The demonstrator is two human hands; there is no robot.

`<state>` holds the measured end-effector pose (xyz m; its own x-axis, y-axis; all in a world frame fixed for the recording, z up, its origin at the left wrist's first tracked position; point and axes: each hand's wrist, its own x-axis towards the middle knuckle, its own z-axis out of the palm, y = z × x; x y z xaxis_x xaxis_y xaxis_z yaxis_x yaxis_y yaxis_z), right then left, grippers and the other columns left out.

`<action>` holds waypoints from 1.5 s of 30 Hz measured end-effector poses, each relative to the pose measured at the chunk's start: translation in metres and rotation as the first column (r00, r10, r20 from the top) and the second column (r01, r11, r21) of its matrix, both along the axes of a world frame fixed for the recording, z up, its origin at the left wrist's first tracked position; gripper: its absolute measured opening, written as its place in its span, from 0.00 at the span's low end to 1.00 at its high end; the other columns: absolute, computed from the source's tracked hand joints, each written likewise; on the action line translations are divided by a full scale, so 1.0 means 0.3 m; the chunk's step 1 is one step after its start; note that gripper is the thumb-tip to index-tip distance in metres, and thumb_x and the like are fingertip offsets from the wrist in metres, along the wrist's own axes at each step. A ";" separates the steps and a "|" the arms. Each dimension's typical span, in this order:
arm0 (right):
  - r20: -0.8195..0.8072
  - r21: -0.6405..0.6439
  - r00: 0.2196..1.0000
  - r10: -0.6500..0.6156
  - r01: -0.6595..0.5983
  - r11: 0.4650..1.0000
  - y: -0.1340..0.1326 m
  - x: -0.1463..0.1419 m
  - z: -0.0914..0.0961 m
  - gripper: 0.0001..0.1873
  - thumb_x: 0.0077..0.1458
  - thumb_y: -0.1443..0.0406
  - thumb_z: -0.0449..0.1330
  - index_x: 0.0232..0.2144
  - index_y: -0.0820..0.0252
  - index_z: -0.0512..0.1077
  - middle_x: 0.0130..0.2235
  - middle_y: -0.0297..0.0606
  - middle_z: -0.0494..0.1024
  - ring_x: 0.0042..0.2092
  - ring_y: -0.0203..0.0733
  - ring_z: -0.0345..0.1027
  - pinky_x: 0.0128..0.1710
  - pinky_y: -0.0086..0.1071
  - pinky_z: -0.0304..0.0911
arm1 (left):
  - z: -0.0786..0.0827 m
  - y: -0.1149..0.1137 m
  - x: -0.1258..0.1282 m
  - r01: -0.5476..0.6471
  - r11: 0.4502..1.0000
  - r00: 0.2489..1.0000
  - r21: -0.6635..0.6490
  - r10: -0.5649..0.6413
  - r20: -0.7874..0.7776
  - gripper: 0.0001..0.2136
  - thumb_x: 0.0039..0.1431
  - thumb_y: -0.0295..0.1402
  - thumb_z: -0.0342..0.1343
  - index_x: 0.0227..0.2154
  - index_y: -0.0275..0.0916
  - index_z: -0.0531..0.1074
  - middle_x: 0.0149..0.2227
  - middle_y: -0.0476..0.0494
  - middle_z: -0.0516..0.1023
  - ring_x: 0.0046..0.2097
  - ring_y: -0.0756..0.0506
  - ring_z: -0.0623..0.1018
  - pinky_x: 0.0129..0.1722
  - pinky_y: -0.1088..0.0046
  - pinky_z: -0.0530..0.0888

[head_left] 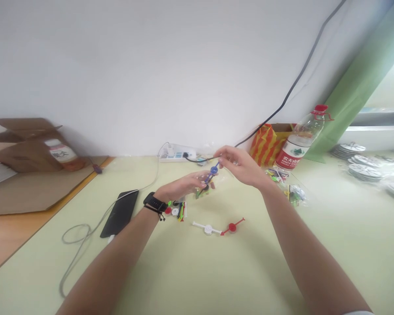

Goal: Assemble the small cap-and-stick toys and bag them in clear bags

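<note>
Above the table, my right hand (239, 165) pinches the upper end of a blue plastic arrow-shaped pointer (213, 170) with a round hub. My left hand (184, 184) has its fingers closed around the pointer's lower end. A black piece (204, 189) and some clear plastic show at the left fingers, and I cannot tell how they are held. On the table below lie a white pointer (208, 229) and a red pointer (232, 227), their ends close together. Beside my left wrist is a small pile of coloured plastic parts (179, 211), partly hidden by it.
A power strip (177, 153) stands against the wall. To the left lie a black phone (120, 214), a grey cable (82, 240) and an open cardboard box (26, 175). To the right are a large water bottle (295, 144), bagged parts (295, 194) and stacked white discs (364, 168).
</note>
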<state>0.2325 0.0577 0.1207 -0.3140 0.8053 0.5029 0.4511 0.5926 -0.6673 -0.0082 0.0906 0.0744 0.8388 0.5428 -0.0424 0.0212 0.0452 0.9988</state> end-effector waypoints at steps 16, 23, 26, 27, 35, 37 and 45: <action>0.052 -0.103 0.982 0.182 -0.176 0.979 -0.040 0.003 0.018 0.22 0.65 0.54 0.61 0.59 0.47 0.75 0.50 0.38 0.83 0.59 0.50 0.71 0.53 0.39 0.68 | -0.005 -0.003 -0.006 -0.036 0.999 0.999 0.010 0.036 0.014 0.27 0.60 0.37 0.60 0.63 0.41 0.69 0.50 0.36 0.77 0.50 0.39 0.74 0.49 0.64 0.66; 0.013 -0.089 0.977 0.214 -0.212 0.973 -0.034 0.028 0.028 0.19 0.61 0.68 0.58 0.53 0.51 0.76 0.38 0.34 0.84 0.45 0.45 0.78 0.55 0.42 0.66 | 0.006 -0.015 -0.007 0.025 0.978 1.000 -0.208 -0.024 0.006 0.35 0.67 0.62 0.43 0.64 0.42 0.68 0.52 0.32 0.76 0.44 0.39 0.77 0.45 0.62 0.68; -0.023 -0.045 0.980 0.197 -0.198 0.979 -0.027 0.020 0.025 0.18 0.57 0.72 0.55 0.47 0.53 0.78 0.33 0.32 0.82 0.40 0.43 0.77 0.53 0.41 0.66 | 0.005 -0.026 0.007 0.028 0.954 0.999 -0.297 -0.036 -0.023 0.36 0.67 0.62 0.43 0.63 0.39 0.69 0.46 0.31 0.79 0.35 0.42 0.76 0.39 0.63 0.67; -0.020 -0.026 0.984 0.177 -0.177 0.984 -0.022 0.019 0.021 0.18 0.56 0.72 0.55 0.45 0.54 0.78 0.32 0.32 0.81 0.39 0.43 0.77 0.52 0.41 0.66 | 0.003 -0.028 0.012 0.024 0.955 0.999 -0.297 -0.033 -0.026 0.34 0.67 0.60 0.46 0.62 0.38 0.70 0.42 0.32 0.80 0.33 0.43 0.75 0.38 0.64 0.66; -0.094 0.091 0.972 -0.217 0.225 0.970 0.045 0.076 -0.038 0.17 0.59 0.65 0.61 0.51 0.53 0.74 0.43 0.40 0.81 0.46 0.48 0.75 0.42 0.38 0.68 | -0.033 0.028 0.010 -0.394 0.919 0.913 0.010 0.391 0.118 0.20 0.57 0.38 0.69 0.51 0.40 0.75 0.44 0.42 0.77 0.43 0.45 0.78 0.44 0.68 0.71; -0.108 0.054 0.957 -0.269 0.276 0.960 0.049 0.096 -0.039 0.16 0.60 0.63 0.62 0.51 0.54 0.73 0.44 0.41 0.80 0.45 0.47 0.75 0.43 0.39 0.69 | -0.072 0.054 0.007 -0.542 0.829 0.839 0.138 0.525 0.144 0.23 0.55 0.39 0.70 0.52 0.40 0.74 0.47 0.41 0.78 0.45 0.44 0.79 0.47 0.66 0.72; 0.335 -0.439 0.814 0.474 -0.310 0.843 -0.041 0.003 -0.006 0.10 0.61 0.61 0.61 0.43 0.56 0.78 0.44 0.39 0.81 0.43 0.42 0.75 0.39 0.32 0.69 | -0.183 0.076 0.024 -0.462 0.825 0.864 0.327 0.501 -0.043 0.23 0.46 0.38 0.74 0.44 0.35 0.76 0.42 0.37 0.82 0.43 0.40 0.82 0.46 0.61 0.77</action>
